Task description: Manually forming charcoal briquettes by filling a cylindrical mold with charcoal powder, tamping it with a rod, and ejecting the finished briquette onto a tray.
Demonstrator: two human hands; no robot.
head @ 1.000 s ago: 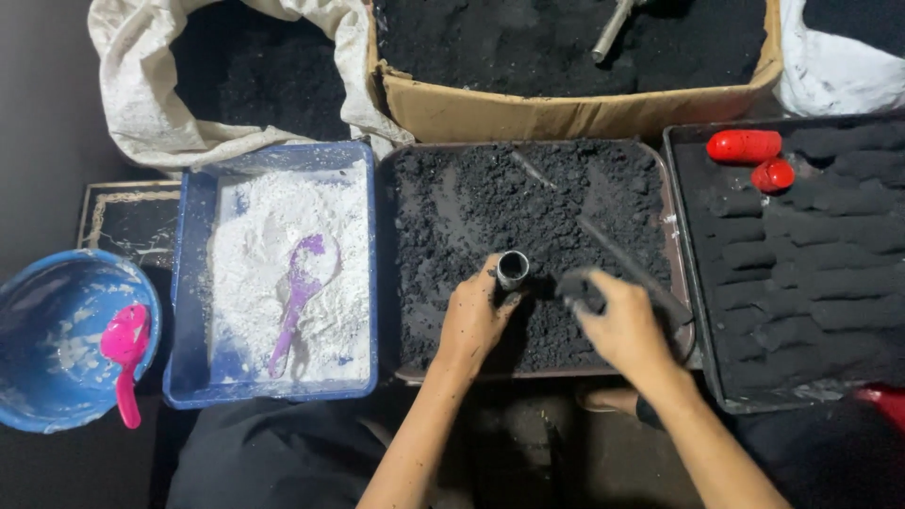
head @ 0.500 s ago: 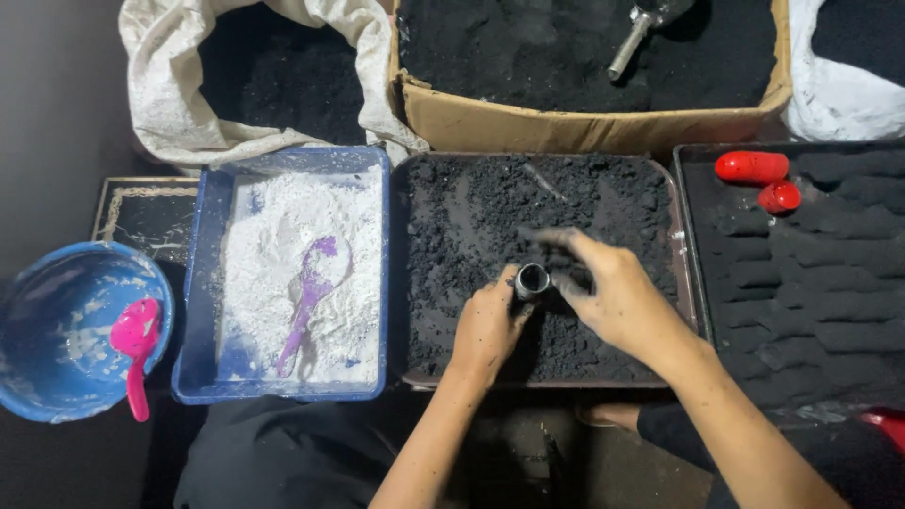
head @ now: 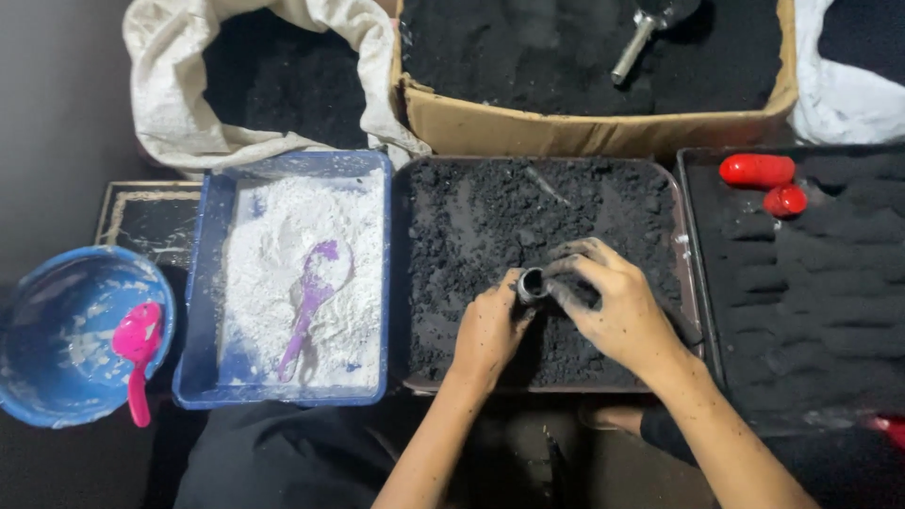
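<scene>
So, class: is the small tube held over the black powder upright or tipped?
Upright: the small tube, gripped in the left hand, shows its round open mouth straight to the overhead camera.

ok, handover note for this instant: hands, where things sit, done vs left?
Left hand: grip on a small metal tube, upright over the tray of black powder.
Right hand: blackened fingers at the tube's mouth, holding nothing visible.
Nearby: purple spoon in the blue tray of white powder; pink spoon in the blue bowl; two red pieces on the right tray.
Done/left: cannot tell how full the tube is.
</scene>
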